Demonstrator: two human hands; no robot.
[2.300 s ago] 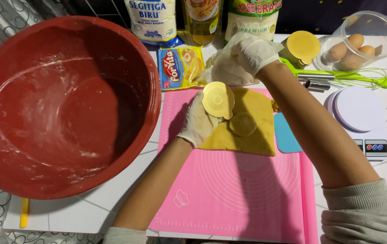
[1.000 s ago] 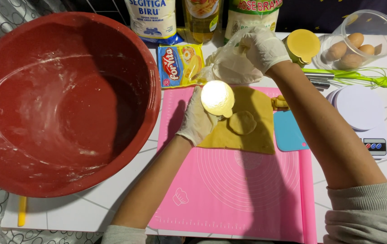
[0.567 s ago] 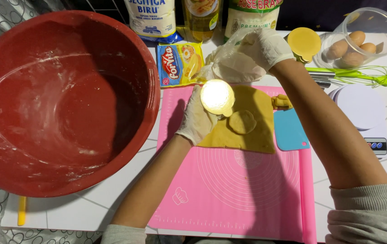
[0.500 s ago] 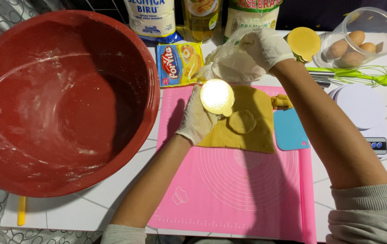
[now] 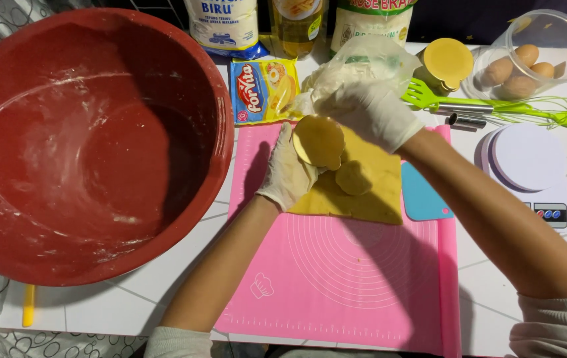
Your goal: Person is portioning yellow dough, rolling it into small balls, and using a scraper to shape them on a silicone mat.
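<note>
— Where are our fingers right now?

— Our left hand (image 5: 291,174) has its gloved fingers curled around a round yellow cutter (image 5: 318,141), gripping it by the rim just above the rolled dough sheet (image 5: 356,192). Our right hand (image 5: 371,113) lies over the cutter's far side, fingers bent and close together; whether they pinch the rim we cannot quite tell, as the glove hides it.

— How far along are we?

— One disc of dough (image 5: 353,178) sits cut just right of the cutter, still on the sheet. Most of the sheet looks uncut, so we judge that much of the cutting remains. The pink mat (image 5: 336,278) under it is bare nearer us.

— And the packages?

— Just beyond our left fingers lies a flat yellow sachet (image 5: 263,89) with a red label. Farther off stand a white bag with blue lettering (image 5: 225,23), a bottle of yellow oil (image 5: 296,23), and a white-and-green bag (image 5: 369,23). A clear tub of eggs (image 5: 528,59) stands well to the right, and the red bowl (image 5: 91,132) well to the left.
</note>
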